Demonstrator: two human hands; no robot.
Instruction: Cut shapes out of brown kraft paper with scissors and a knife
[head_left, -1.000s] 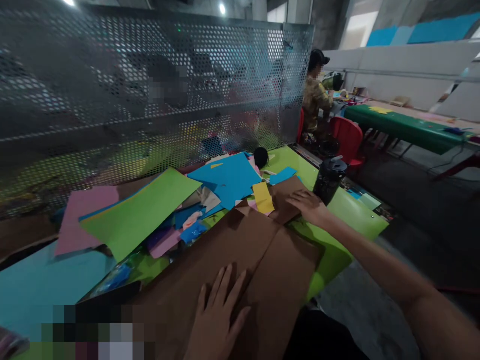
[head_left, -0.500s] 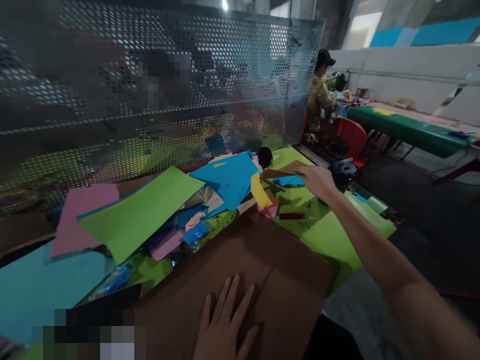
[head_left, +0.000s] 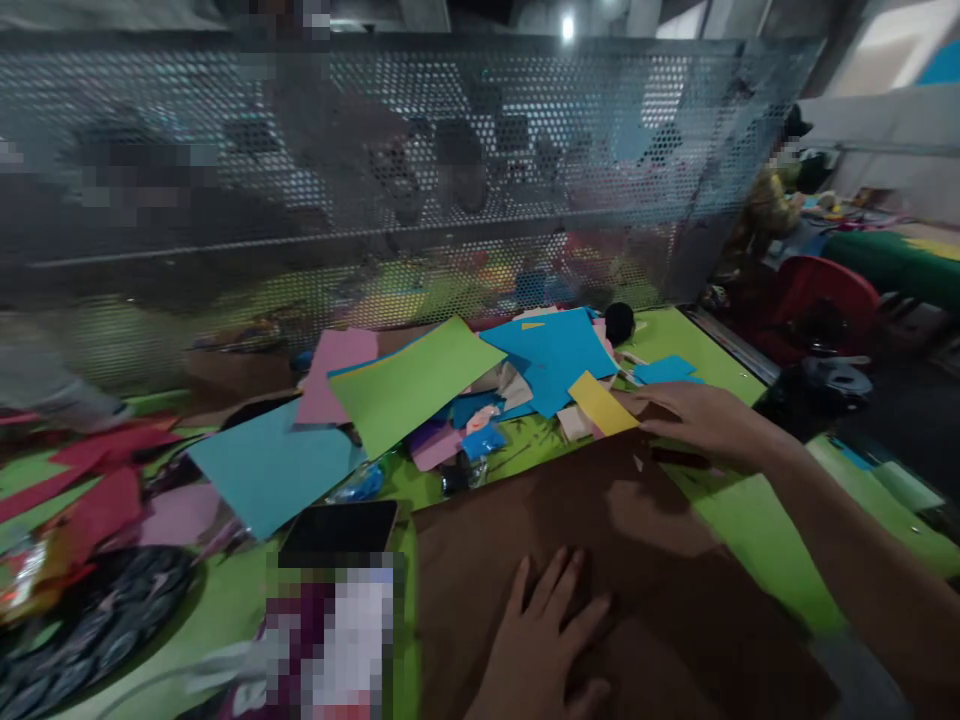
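A large brown paper sheet (head_left: 600, 520) lies in front of me. My left hand (head_left: 547, 630) rests flat on it, fingers spread. At its far edge, my right hand (head_left: 705, 420) is closed in a pinch, with a bit of brown paper at its fingertips, mostly hidden. Just left of those fingertips lies a yellow paper strip (head_left: 602, 402). A dark red bar-like object (head_left: 679, 458) lies below the right hand. Blue paper pieces (head_left: 667, 369) are beyond it.
Green (head_left: 416, 385), blue (head_left: 551, 360), pink (head_left: 337, 365) and light-blue (head_left: 277, 465) sheets cover the table's far side. A phone (head_left: 341, 530) lies left of the brown sheet. A perforated metal screen (head_left: 450, 180) stands behind. A person (head_left: 769, 205) sits beyond a red chair (head_left: 817, 295).
My right hand has come down and nearer, from above the far green area to the brown sheet's far edge. The left hand stays flat on the sheet. The view has turned left.
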